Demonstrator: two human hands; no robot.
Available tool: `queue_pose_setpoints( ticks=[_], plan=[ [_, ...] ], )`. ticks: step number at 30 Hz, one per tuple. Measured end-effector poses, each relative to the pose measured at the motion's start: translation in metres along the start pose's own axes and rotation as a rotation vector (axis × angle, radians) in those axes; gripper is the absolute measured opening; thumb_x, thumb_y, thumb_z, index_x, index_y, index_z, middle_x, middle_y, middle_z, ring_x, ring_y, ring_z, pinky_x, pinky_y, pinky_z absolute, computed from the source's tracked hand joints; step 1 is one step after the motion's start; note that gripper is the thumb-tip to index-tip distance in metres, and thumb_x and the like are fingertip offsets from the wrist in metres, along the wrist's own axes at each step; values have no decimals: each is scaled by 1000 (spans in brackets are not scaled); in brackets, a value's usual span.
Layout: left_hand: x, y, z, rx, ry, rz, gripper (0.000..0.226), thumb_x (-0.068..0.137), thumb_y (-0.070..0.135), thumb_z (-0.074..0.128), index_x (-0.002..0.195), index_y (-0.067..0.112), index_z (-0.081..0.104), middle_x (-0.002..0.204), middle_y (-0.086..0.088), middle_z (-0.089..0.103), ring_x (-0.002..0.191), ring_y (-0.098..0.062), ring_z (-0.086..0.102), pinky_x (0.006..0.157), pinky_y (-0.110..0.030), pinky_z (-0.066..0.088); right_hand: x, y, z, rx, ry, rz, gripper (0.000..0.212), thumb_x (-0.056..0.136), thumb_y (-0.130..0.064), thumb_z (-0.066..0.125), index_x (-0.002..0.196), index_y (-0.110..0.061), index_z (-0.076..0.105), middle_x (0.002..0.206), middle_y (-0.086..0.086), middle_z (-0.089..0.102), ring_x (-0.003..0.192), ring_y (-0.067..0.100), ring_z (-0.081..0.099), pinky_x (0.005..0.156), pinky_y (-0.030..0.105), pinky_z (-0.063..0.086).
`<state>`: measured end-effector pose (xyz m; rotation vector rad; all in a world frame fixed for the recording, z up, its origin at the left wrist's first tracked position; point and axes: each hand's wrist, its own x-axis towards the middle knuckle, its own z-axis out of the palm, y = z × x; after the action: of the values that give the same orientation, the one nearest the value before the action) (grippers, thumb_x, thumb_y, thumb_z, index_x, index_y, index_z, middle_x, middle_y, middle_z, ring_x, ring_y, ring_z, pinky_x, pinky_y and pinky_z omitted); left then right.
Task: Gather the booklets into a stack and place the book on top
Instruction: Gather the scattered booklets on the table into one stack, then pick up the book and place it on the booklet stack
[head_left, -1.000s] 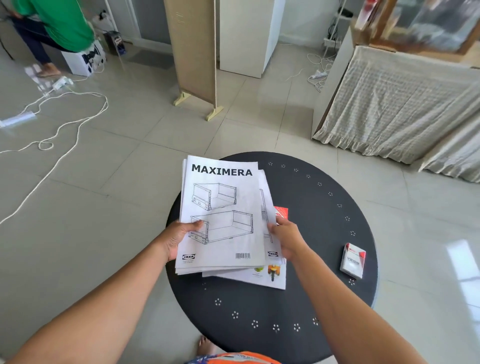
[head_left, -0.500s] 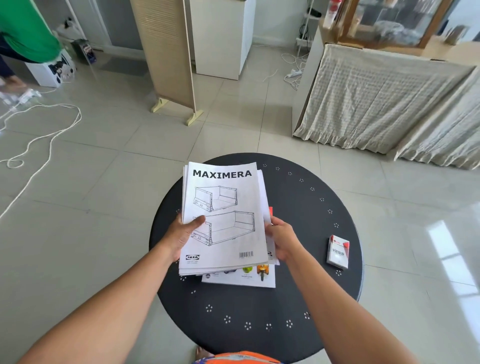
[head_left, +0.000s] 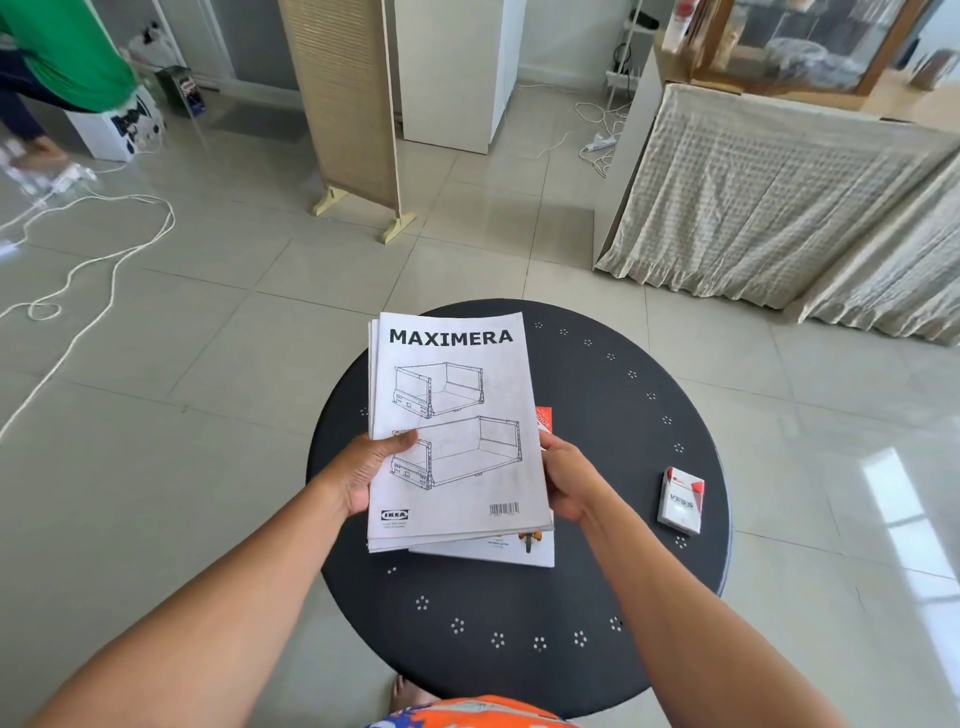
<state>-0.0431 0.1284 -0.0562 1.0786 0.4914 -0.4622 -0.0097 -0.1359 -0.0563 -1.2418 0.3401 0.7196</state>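
A stack of white booklets (head_left: 457, 431), the top one printed MAXIMERA with drawer drawings, is held above the round black table (head_left: 597, 587). My left hand (head_left: 369, 470) grips its left edge, thumb on the cover. My right hand (head_left: 569, 480) grips its right edge. Under the stack lies another white booklet (head_left: 493, 552) with a small orange picture, flat on the table. A red-orange corner (head_left: 544, 418) of something flat peeks out beside the stack's right edge; I cannot tell what it is. A small red and white book (head_left: 681, 501) marked VESS lies to the right.
The table stands on a tiled floor. A white cord (head_left: 88, 265) snakes across the floor at left. A slatted wooden panel (head_left: 345, 104) stands behind, and cloth-covered furniture (head_left: 769, 197) is at the right. A person in green (head_left: 57, 47) is at far left.
The booklets in my hands have been squared up, so the lower ones stick out less on the right. The view shifted slightly left to right.
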Motion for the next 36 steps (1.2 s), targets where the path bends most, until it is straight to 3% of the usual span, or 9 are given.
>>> queue_pose_setpoints(
  ticks=[4, 6, 8, 11, 16, 20, 26, 32, 36],
  plan=[
    [-5, 2, -1, -9, 38, 18, 53, 65, 17, 84, 113, 3, 66, 101, -20, 73, 81, -33, 73, 73, -47, 58, 5, -3, -6, -19, -12, 29, 35, 96, -4, 49, 120, -15, 72, 119, 15, 73, 98, 32, 68, 91, 46, 54],
    [-7, 4, -2, -12, 82, 30, 32, 82, 9, 68, 113, 4, 65, 93, -17, 75, 77, -30, 73, 74, -46, 57, 9, -5, -9, -31, 129, 32, 29, 94, -18, 62, 120, -13, 72, 104, 9, 76, 81, 24, 69, 73, 36, 58],
    [-10, 7, -5, -12, 122, 50, 31, 85, 7, 65, 116, 4, 64, 91, -16, 75, 78, -30, 72, 76, -46, 57, 15, -6, -11, -118, 371, 60, 33, 90, -26, 68, 119, -11, 70, 92, 4, 73, 75, 21, 67, 64, 32, 56],
    [-15, 13, -14, -6, 141, 87, 31, 87, 5, 63, 118, 4, 64, 97, -16, 74, 81, -30, 72, 73, -45, 58, 22, 2, -20, -431, 644, 165, 52, 84, -38, 74, 121, -3, 64, 92, 5, 61, 84, 25, 58, 76, 37, 53],
    [-25, 16, -31, -27, 145, 111, 31, 86, 5, 64, 116, 9, 65, 102, -15, 74, 87, -30, 72, 77, -48, 58, 22, 25, -8, -981, 662, 376, 98, 66, -75, 70, 135, -8, 49, 136, 13, 50, 128, 31, 45, 106, 42, 42],
    [-30, 10, -43, -49, 166, 105, 50, 72, 10, 74, 121, 7, 64, 120, -23, 66, 110, -40, 62, 95, -61, 46, 26, 37, 12, -1013, 733, 431, 113, 59, -68, 79, 142, -4, 35, 138, 12, 43, 130, 27, 41, 102, 38, 39],
    [-34, 6, -50, -65, 153, 92, 46, 75, 8, 71, 120, 8, 64, 113, -20, 69, 96, -35, 68, 86, -54, 53, 36, 42, 16, -955, 781, 484, 111, 57, -58, 87, 138, -4, 35, 134, 12, 42, 125, 28, 44, 100, 40, 41],
    [-30, 12, -45, -59, 74, 101, 89, 44, 21, 94, 127, 8, 62, 119, -22, 68, 106, -39, 66, 88, -57, 52, 39, 44, 10, -780, 754, 419, 104, 57, -44, 91, 133, -4, 33, 131, 19, 50, 119, 37, 54, 92, 48, 48],
    [-23, 20, -32, -61, 4, 99, 91, 41, 24, 95, 125, 8, 64, 119, -21, 68, 106, -39, 66, 86, -54, 53, 36, 45, 3, -663, 642, 353, 56, 77, -30, 75, 120, -2, 54, 108, 12, 65, 94, 27, 64, 59, 31, 46]
  ],
)
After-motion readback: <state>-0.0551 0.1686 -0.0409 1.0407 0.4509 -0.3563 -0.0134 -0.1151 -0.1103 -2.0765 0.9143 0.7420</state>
